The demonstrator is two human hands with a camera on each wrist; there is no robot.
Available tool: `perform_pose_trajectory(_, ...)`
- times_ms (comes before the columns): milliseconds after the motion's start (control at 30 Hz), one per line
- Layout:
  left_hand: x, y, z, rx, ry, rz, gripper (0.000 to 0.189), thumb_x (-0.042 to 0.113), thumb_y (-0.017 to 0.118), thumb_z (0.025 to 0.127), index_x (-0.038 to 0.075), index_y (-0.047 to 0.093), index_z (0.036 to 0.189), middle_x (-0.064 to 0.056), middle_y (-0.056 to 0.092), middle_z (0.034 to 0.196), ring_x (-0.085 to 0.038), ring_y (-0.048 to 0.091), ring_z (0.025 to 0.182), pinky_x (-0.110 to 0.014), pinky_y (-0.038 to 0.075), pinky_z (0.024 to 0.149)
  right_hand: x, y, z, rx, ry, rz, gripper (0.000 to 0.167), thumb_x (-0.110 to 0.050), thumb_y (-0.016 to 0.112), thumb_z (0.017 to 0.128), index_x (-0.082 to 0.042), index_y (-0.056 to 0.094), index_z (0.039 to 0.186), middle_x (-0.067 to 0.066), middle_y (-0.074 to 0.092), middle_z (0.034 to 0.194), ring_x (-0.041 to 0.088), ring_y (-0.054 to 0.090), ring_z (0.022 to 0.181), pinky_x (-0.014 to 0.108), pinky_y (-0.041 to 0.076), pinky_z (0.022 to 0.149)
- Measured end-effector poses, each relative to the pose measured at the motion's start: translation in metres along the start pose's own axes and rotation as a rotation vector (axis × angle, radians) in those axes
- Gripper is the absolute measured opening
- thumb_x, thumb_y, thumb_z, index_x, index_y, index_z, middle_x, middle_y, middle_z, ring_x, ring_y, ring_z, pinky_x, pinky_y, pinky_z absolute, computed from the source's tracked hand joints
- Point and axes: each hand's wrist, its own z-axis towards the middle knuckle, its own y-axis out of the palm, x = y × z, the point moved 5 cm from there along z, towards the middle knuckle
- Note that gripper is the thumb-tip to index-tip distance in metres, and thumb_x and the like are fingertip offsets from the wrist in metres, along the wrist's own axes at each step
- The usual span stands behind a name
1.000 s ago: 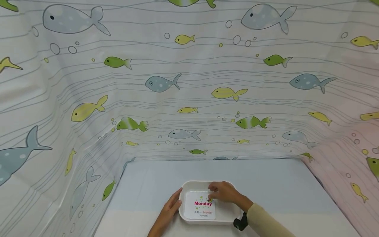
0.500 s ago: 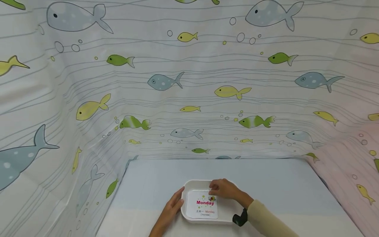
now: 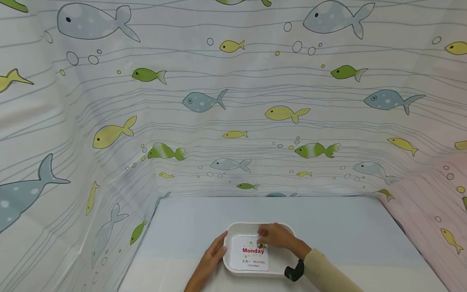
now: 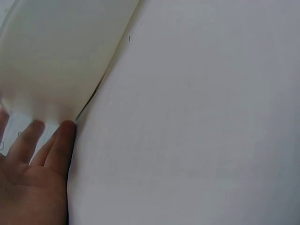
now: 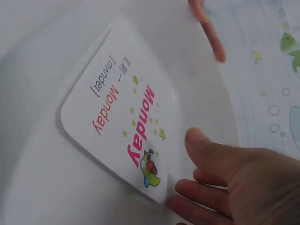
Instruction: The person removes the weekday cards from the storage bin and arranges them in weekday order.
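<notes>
A white tray (image 3: 281, 261) with rounded corners stands on the table, and a "Monday" word card (image 3: 245, 260) lies at the left of its floor. My left hand (image 3: 212, 256) rests against the tray's left side. In the left wrist view its fairly straight fingers (image 4: 61, 152) touch the outer wall (image 4: 61, 56). Over the tray, my right hand (image 3: 278, 236) is at the card's upper right corner. The right wrist view shows the thumb (image 5: 199, 140) apart from the card (image 5: 110, 89), with the fingertips (image 5: 180, 204) close beside its corner and nothing pinched; contact is unclear.
The white and pale blue tabletop (image 3: 189, 227) spreads around the tray. A fish-patterned curtain (image 3: 251, 121) rises behind the table and along both sides. A black device (image 3: 294, 271) sits at my right wrist, close to the tray's right front corner.
The head view has shifted slightly since a second ago. Both hands and the card keep nearly the same places, with only slight movement of the right hand.
</notes>
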Motion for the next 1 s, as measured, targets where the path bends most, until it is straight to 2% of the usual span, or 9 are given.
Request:
perform_pose_trajectory(200, -0.002, 0.0, 0.0, 0.0, -0.004, -0.005, 0.058, 0.029, 0.051, 0.105, 0.02, 0.031, 0.158, -0.016, 0.02, 0.166, -0.041, 0.022, 0.151, -0.032, 0.046, 0.11, 0.002, 0.01, 0.001, 0.023, 0.014, -0.037, 0.037, -0.035, 0.083, 0.081, -0.012, 0.071, 0.107, -0.005, 0.072, 0.099, 0.008, 0.063, 0.086, 0.033, 0.06, 0.083)
perform_pose_trajectory(433, -0.003, 0.001, -0.002, -0.004, -0.003, -0.013, 0.057, 0.027, 0.052, 0.105, 0.021, 0.031, 0.158, -0.018, 0.02, 0.165, -0.041, 0.022, 0.151, -0.033, 0.047, 0.11, 0.0, 0.014, 0.0, 0.059, 0.023, -0.06, 0.042, -0.033, 0.086, 0.077, -0.011, 0.07, 0.109, -0.005, 0.069, 0.098, 0.007, 0.059, 0.086, 0.033, 0.059, 0.083)
perform_pose_trajectory(600, -0.003, 0.0, -0.003, 0.002, -0.005, -0.017, 0.057, 0.027, 0.053, 0.104, 0.022, 0.031, 0.157, -0.018, 0.02, 0.165, -0.041, 0.021, 0.151, -0.034, 0.046, 0.111, -0.003, 0.016, -0.005, 0.037, -0.009, -0.07, 0.052, -0.036, 0.087, 0.074, -0.008, 0.069, 0.115, -0.002, 0.069, 0.108, 0.013, 0.061, 0.097, 0.038, 0.057, 0.093)
perform_pose_trajectory(733, -0.002, 0.0, -0.003, 0.001, 0.002, -0.018, 0.058, 0.027, 0.053, 0.104, 0.021, 0.031, 0.157, -0.018, 0.02, 0.165, -0.041, 0.02, 0.151, -0.035, 0.044, 0.112, -0.004, 0.018, -0.011, 0.005, -0.021, -0.1, 0.067, -0.044, 0.087, 0.071, -0.008, 0.066, 0.124, 0.003, 0.063, 0.123, 0.02, 0.059, 0.111, 0.043, 0.053, 0.101)
perform_pose_trajectory(833, -0.002, 0.0, -0.002, 0.007, 0.001, -0.013, 0.057, 0.028, 0.053, 0.104, 0.021, 0.032, 0.157, -0.018, 0.021, 0.165, -0.041, 0.022, 0.151, -0.033, 0.045, 0.111, -0.004, 0.02, -0.014, -0.02, -0.019, -0.119, 0.078, -0.048, 0.087, 0.068, -0.008, 0.064, 0.131, 0.004, 0.057, 0.128, 0.019, 0.055, 0.113, 0.042, 0.053, 0.102)
perform_pose_trajectory(1000, -0.003, 0.001, -0.002, 0.017, -0.006, -0.007, 0.057, 0.028, 0.052, 0.105, 0.02, 0.032, 0.157, -0.019, 0.023, 0.164, -0.042, 0.024, 0.15, -0.034, 0.047, 0.11, -0.005, 0.022, -0.017, -0.046, -0.032, -0.134, 0.085, -0.05, 0.088, 0.067, -0.007, 0.061, 0.136, -0.001, 0.052, 0.123, 0.01, 0.048, 0.104, 0.033, 0.054, 0.095)
